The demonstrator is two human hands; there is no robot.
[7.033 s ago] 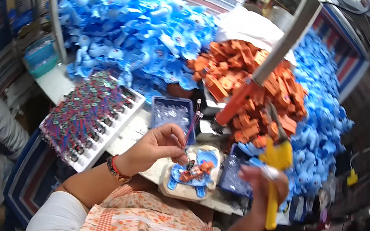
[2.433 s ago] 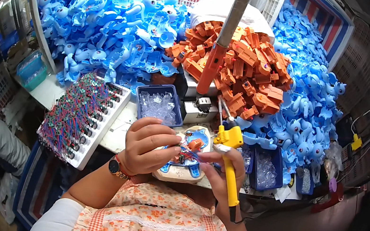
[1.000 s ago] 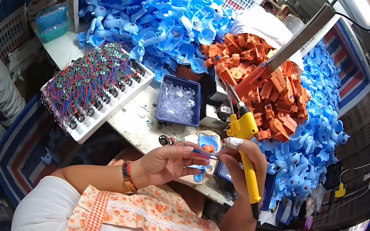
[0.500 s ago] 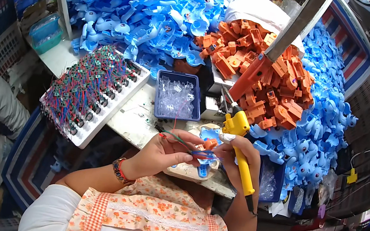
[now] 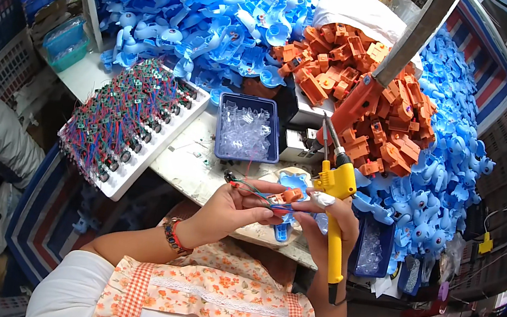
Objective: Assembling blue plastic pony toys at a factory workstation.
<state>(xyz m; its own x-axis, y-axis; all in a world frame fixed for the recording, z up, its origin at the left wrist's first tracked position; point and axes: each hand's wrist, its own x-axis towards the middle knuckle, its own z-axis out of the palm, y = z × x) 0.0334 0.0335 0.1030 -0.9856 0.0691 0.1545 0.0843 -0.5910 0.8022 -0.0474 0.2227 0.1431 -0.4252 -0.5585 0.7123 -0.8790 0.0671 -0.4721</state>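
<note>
My left hand (image 5: 225, 210) is closed on a bundle of thin coloured wires (image 5: 253, 189), which has a small dark part at its far left end. My right hand (image 5: 343, 223) grips a yellow soldering gun (image 5: 336, 181), its metal tip pointing away and its handle running back past the palm. The fingertips of that hand also meet the wires. Just beyond the fingers, an orange plastic part (image 5: 292, 194) shows over a blue toy shell half (image 5: 293, 181), which lies on a pale block (image 5: 268, 235). The fingers partly hide the shell and the wire ends.
A dark blue tray (image 5: 219, 148) of clear plastic pieces stands beyond my hands. Left of it, a white foam tray (image 5: 155, 156) holds many wired circuit boards. Orange housings (image 5: 396, 124) and blue toy shells (image 5: 202, 16) are heaped behind. A metal post (image 5: 419, 36) slants at the right.
The soldering gun has shifted slightly right with my right hand. The left end of the wires has turned, bringing the dark part into sight. My left hand has moved slightly right.
</note>
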